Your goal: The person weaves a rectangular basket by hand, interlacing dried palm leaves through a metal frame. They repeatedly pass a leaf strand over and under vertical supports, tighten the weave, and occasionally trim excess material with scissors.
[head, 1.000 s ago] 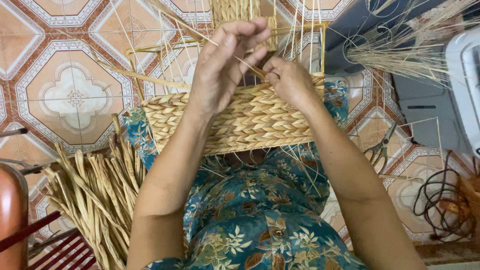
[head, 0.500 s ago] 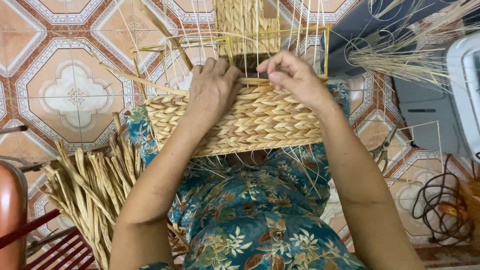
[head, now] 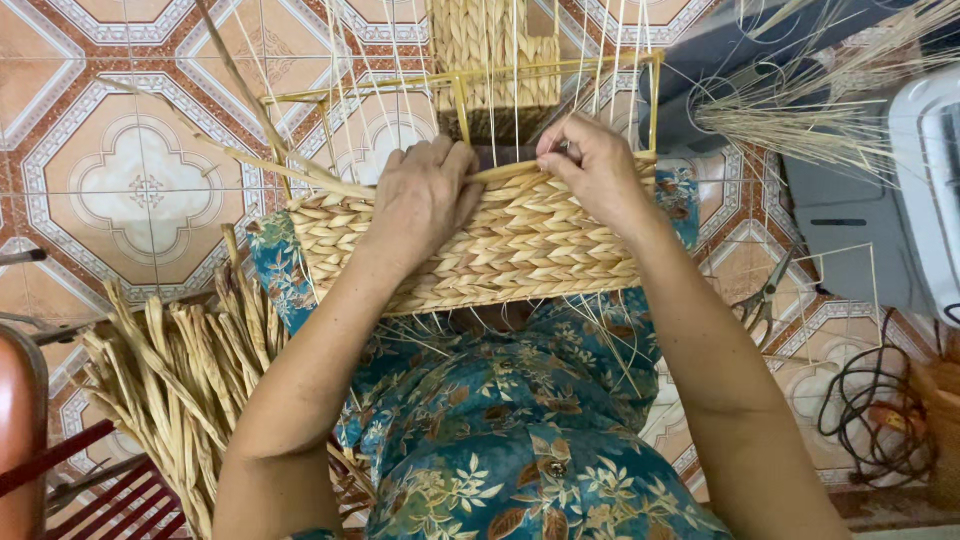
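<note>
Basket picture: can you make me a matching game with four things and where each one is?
Things:
1. woven basket
2. bundle of dried straw
3. black cable
4. scissors

Places:
A. coiled on the floor, far right
B. on the lap, under both hands
C. on the tiles just right of the basket
D. piled on the floor, lower left

Pairs: 1-B, 2-D, 3-A, 4-C

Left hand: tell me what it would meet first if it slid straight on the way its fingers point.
Probably the right hand. The left hand lies on the woven basket panel, fingers pointing along its top edge toward the other hand; the thin upright strands between might come first, depth unclear.
</note>
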